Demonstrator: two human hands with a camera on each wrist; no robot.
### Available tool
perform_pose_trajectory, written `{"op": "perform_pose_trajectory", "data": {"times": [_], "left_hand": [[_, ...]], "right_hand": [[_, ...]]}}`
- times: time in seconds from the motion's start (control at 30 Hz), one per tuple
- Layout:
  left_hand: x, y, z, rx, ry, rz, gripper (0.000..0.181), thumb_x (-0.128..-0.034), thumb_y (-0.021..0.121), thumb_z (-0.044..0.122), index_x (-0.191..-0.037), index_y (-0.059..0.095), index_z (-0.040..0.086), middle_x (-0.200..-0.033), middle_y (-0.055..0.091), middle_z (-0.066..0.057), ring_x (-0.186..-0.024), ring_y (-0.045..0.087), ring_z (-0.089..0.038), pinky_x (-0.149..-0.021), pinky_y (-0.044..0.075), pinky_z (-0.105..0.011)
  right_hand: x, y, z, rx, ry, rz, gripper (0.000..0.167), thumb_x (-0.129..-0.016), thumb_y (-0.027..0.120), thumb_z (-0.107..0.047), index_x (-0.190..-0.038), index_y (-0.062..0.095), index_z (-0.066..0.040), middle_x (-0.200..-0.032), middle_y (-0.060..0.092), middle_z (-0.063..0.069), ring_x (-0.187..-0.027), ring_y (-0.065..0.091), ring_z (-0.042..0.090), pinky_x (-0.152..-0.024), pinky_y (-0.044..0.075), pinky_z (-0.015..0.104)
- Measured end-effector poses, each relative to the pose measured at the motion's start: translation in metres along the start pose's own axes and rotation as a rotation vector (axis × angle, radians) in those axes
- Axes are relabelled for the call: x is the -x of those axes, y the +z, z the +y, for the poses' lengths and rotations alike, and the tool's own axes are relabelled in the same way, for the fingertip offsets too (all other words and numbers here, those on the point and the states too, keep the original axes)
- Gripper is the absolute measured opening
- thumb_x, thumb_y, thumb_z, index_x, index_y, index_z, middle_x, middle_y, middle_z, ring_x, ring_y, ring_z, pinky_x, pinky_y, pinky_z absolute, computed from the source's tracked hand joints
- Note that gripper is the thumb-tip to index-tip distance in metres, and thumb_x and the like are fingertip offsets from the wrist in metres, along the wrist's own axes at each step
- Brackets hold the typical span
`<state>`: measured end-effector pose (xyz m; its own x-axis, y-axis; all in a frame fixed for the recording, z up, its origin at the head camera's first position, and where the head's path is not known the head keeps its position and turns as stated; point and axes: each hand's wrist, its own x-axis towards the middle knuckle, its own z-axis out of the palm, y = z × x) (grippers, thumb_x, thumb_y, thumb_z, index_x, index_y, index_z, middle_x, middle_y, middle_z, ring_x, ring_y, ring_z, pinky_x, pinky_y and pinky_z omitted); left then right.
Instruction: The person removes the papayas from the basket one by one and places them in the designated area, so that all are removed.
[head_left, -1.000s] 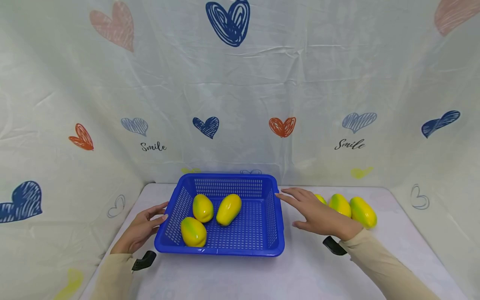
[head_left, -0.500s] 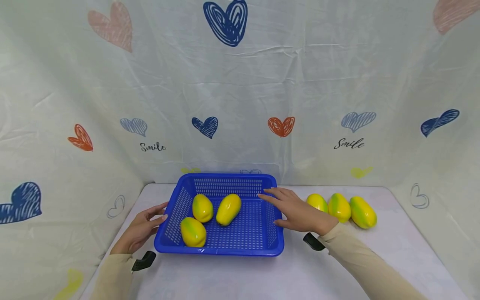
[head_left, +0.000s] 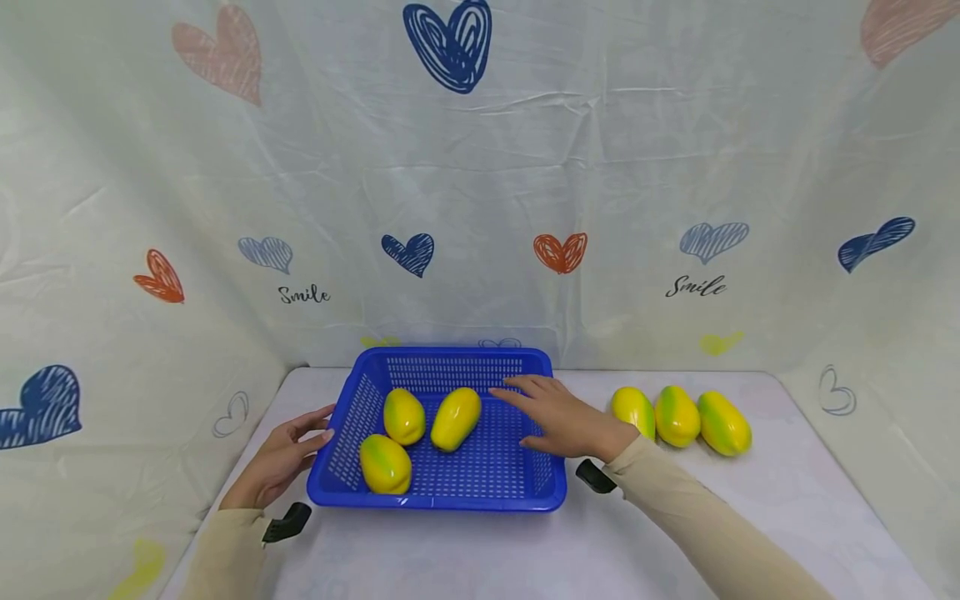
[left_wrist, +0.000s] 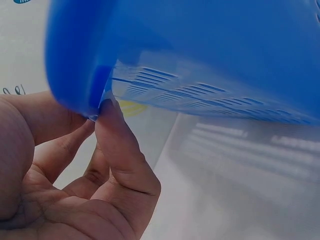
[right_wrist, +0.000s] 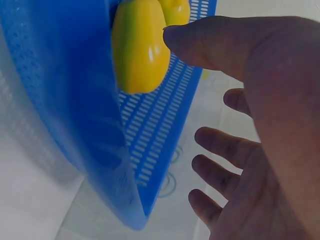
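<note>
Basket (head_left: 495,505) held three fruits (head_left: 456,420); three more (head_left: 677,416) remained near bench's (head_left: 450,558) far right corner. Left hand (head_left: 279,457) pinched basket rim; right hand (head_left: 566,419) hovered, fingers apart.

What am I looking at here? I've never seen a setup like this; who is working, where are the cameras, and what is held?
There is no robot: a person works with bare hands. The widest picture comes from a head camera looking forward and down; the other two come from cameras worn on the wrists. On the white table is a blue basket with three yellow fruits inside; three more lie to its right. The left hand pinches the basket's left rim. The right hand, fingers spread, is over the basket's right side, holding nothing.
</note>
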<state>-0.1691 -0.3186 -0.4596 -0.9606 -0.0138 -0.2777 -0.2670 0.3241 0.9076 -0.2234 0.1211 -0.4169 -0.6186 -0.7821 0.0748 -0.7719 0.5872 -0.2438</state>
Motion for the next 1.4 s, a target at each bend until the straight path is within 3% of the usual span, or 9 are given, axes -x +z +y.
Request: {"op": "perform_pose_trajectory", "data": {"times": [0.23, 0.6, 1.07, 1.4], "left_hand": [[0.0, 0.0, 0.001, -0.002, -0.006, 0.008, 0.062, -0.1106, 0.057, 0.015, -0.165, 0.03, 0.0, -0.148, 0.041, -0.028, -0.101, 0.063, -0.019, -0.087, 0.057, -0.023], [-0.001, 0.001, 0.001, 0.003, -0.003, 0.004, 0.062, -0.1106, 0.057, 0.015, -0.165, 0.03, 0.0, -0.149, 0.041, -0.028, -0.103, 0.064, -0.019, -0.089, 0.057, -0.023], [0.0, -0.002, 0.003, -0.069, 0.009, 0.019, 0.062, -0.1096, 0.059, 0.015, -0.163, 0.032, -0.003, -0.144, 0.044, -0.03, -0.098, 0.062, -0.02, -0.084, 0.056, -0.025], [-0.003, 0.0, 0.006, -0.107, 0.009, 0.043, 0.059, -0.1096, 0.057, 0.011, -0.162, 0.034, -0.004, -0.139, 0.048, -0.027, -0.096, 0.06, -0.021, -0.082, 0.055, -0.027]], "right_hand": [[-0.016, 0.003, -0.006, 0.009, 0.007, -0.019, 0.076, -0.095, 0.082, -0.025, -0.159, 0.045, -0.007, -0.16, 0.046, 0.022, -0.146, 0.044, 0.041, -0.121, 0.033, 0.062], [-0.038, 0.009, -0.017, 0.001, 0.111, -0.058, 0.073, -0.096, 0.081, -0.027, -0.159, 0.047, -0.012, -0.16, 0.046, 0.02, -0.147, 0.044, 0.041, -0.12, 0.035, 0.061], [-0.069, 0.027, -0.031, -0.004, 0.228, -0.067, 0.071, -0.094, 0.082, -0.031, -0.155, 0.052, -0.011, -0.152, 0.054, 0.021, -0.14, 0.051, 0.044, -0.115, 0.043, 0.059], [-0.085, 0.042, -0.038, 0.05, 0.289, -0.102, 0.073, -0.093, 0.082, -0.042, -0.153, 0.053, -0.012, -0.143, 0.061, 0.018, -0.132, 0.058, 0.037, -0.112, 0.048, 0.054]]}}
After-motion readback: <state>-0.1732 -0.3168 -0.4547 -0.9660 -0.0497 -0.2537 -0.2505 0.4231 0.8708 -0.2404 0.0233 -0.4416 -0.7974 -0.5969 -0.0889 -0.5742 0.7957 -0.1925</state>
